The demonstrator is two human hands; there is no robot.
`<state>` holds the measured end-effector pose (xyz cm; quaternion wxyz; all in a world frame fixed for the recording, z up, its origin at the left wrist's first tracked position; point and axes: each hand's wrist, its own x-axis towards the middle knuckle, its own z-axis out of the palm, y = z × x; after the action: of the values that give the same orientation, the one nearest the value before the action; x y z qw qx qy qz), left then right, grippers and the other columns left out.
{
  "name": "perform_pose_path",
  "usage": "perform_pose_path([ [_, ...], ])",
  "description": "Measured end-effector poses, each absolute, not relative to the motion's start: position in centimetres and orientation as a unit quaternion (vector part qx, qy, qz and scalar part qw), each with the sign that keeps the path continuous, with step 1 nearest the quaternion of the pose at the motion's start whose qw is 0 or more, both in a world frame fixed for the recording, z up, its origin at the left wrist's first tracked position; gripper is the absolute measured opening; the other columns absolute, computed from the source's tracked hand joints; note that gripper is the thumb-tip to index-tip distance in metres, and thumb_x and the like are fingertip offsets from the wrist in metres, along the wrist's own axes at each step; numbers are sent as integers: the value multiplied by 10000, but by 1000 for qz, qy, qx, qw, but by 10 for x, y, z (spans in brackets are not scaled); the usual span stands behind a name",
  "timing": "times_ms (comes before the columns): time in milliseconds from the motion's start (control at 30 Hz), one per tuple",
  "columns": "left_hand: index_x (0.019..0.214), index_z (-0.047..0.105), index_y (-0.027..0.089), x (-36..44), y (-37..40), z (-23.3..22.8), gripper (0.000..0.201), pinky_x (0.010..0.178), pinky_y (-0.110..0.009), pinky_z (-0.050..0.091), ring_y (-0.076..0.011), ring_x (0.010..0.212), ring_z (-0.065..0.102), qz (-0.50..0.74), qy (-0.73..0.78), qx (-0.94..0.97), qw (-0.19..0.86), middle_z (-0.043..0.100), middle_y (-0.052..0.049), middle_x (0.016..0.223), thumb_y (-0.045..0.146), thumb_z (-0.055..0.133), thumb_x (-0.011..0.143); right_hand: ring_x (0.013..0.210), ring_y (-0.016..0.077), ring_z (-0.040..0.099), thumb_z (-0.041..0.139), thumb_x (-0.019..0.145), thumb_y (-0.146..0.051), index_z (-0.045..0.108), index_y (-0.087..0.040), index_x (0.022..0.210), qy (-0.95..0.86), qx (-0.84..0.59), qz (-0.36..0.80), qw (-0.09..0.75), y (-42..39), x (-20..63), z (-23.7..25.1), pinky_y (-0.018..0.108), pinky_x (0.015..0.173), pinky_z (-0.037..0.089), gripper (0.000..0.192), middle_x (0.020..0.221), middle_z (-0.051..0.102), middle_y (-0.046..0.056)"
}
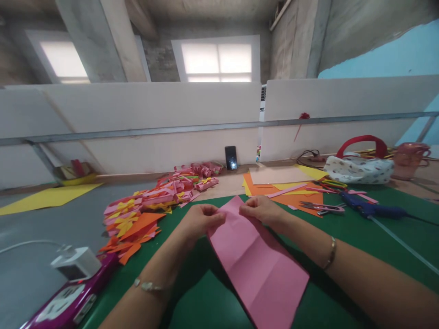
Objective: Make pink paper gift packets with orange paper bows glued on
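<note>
Both hands' [202, 219] fingertips hide pink paper's [255, 260] far edge.

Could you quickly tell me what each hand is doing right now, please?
Left hand: closed, pinching the far edge of the pink paper sheet.
Right hand: closed, pinching the same edge.

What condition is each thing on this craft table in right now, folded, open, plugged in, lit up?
Pink paper sheet: flat on the green mat, creased, far end pinched.
Left hand: grip shut on the sheet's far edge.
Right hand: grip shut on the same edge.
Pile of pink, orange and yellow folded paper strips: heaped loosely.
Black phone: upright against the wall.
Blue glue gun: lying down.
White charger: plugged into the purple power strip.
</note>
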<state>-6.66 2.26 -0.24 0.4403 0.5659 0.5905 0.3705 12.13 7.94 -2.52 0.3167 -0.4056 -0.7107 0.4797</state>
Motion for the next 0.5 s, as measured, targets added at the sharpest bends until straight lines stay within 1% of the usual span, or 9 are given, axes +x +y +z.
perform_pose_path([
  [133,559,596,153,-76,18,6,236,471,-211,284,-89,494,419,294,577,608,459,540,28,529,357,715,548,405,54,324,642,675,-389,594,-142,549,-718,-404,506,255,72,122,-22,209,404,222,281,442,451,-53],
  [233,590,611,171,-72,14,7,255,458,-210,255,-82,482,359,267,566,644,440,474,55,518,422,637,628,393,52,304,661,650,-359,621,-149,542,-733,-397,509,214,63,118,-18,216,390,189,240,422,447,-59],
  [300,592,600,179,-65,15,2,266,449,-214,240,-82,471,327,272,568,654,418,432,61,506,429,566,673,388,46,255,683,623,-357,565,-157,471,-744,-391,504,197,57,115,-17,224,383,154,278,389,378,-79],
  [400,528,544,178,-57,19,-6,239,431,-218,211,-79,454,297,299,587,645,388,382,64,479,374,531,665,390,41,197,683,614,-346,436,-172,397,-756,-390,494,181,54,115,-16,231,379,118,372,372,277,-98],
  [433,503,516,178,-58,21,-8,244,425,-218,200,-77,447,284,309,596,640,374,361,67,467,367,530,657,386,41,198,674,621,-340,425,-174,397,-758,-391,493,174,54,115,-16,230,376,117,374,372,274,-98],
  [500,475,481,181,-63,24,-7,272,416,-217,194,-74,434,275,331,618,625,345,337,70,447,385,538,647,372,44,230,659,631,-331,454,-176,415,-760,-394,493,152,55,118,-15,226,363,126,336,370,314,-92],
])
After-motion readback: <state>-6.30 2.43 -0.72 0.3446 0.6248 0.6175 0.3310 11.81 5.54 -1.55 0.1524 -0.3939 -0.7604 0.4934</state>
